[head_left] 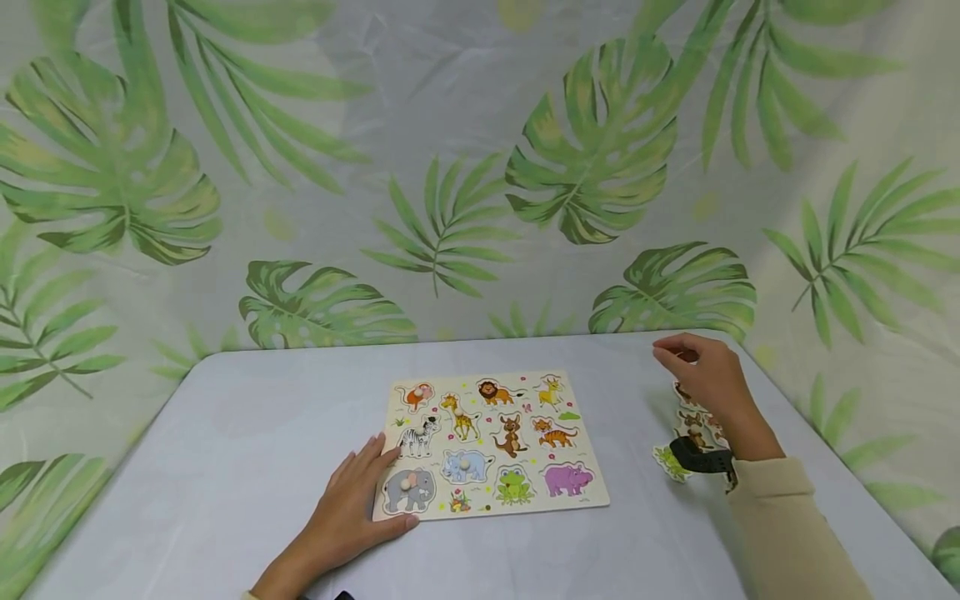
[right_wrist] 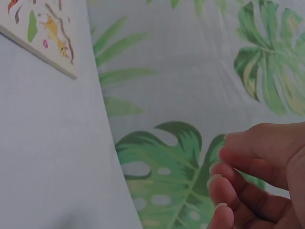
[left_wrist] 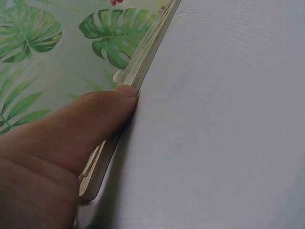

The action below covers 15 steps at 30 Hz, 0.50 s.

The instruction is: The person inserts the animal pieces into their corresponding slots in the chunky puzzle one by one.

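A wooden animal board (head_left: 480, 423) lies flat on the table. My left hand (head_left: 347, 510) rests at its left side, fingers spread on the edge and thumb at the near edge; in the left wrist view the thumb of this hand (left_wrist: 62, 138) touches the board's side (left_wrist: 147, 59). White knobs show on the elephant (head_left: 420, 493) and the rhino (head_left: 474, 468). My right hand (head_left: 708, 373) is raised right of the board, above loose animal pieces (head_left: 693, 423). In the right wrist view its bent fingers (right_wrist: 228, 193) hold nothing visible.
A loose green frog piece (head_left: 670, 463) lies beside the other pieces, which my right hand and wrist strap partly cover. The white table (head_left: 225, 450) ends at a hanging leaf-print cloth (head_left: 450, 167). The board's far right corner (right_wrist: 69, 71) shows in the right wrist view.
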{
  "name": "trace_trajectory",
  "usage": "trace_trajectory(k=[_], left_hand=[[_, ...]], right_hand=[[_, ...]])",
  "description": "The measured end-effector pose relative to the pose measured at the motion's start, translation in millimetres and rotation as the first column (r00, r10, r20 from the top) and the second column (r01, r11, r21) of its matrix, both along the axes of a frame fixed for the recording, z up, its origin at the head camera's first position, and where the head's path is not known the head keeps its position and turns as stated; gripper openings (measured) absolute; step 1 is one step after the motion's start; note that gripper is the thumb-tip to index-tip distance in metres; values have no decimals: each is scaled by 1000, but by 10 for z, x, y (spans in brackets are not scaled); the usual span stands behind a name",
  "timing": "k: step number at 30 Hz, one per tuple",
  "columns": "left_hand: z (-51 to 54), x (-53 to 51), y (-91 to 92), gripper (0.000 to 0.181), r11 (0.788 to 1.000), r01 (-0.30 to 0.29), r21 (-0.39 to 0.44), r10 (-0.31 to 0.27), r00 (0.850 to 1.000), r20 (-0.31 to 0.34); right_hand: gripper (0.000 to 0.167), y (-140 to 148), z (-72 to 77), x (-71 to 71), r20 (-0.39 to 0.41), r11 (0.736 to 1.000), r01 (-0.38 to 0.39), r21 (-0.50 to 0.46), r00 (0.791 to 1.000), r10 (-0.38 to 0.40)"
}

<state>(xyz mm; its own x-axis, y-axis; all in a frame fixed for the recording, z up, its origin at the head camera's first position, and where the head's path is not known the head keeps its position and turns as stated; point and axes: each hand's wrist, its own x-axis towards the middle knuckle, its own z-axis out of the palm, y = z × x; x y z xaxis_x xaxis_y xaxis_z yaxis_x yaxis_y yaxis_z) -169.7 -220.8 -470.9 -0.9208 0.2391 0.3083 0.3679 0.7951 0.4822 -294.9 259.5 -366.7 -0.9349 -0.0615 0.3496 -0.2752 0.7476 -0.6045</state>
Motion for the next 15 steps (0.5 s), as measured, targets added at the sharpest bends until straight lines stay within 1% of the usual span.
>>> trace_trajectory(k=[7, 10, 15], left_hand=[[-8, 3, -6, 94, 1000, -2, 3, 2, 1000, 10], [-5, 13, -4, 94, 1000, -12, 8, 12, 999, 31], [-12, 11, 4, 95, 1000, -17, 13, 16, 999, 42]], right_hand=[[38, 138, -45, -15, 6, 999, 50, -22, 999, -49], [40, 170, -44, -22, 16, 997, 60, -43, 998, -59], [45, 189, -59, -47, 42, 993, 78, -90, 996, -74]])
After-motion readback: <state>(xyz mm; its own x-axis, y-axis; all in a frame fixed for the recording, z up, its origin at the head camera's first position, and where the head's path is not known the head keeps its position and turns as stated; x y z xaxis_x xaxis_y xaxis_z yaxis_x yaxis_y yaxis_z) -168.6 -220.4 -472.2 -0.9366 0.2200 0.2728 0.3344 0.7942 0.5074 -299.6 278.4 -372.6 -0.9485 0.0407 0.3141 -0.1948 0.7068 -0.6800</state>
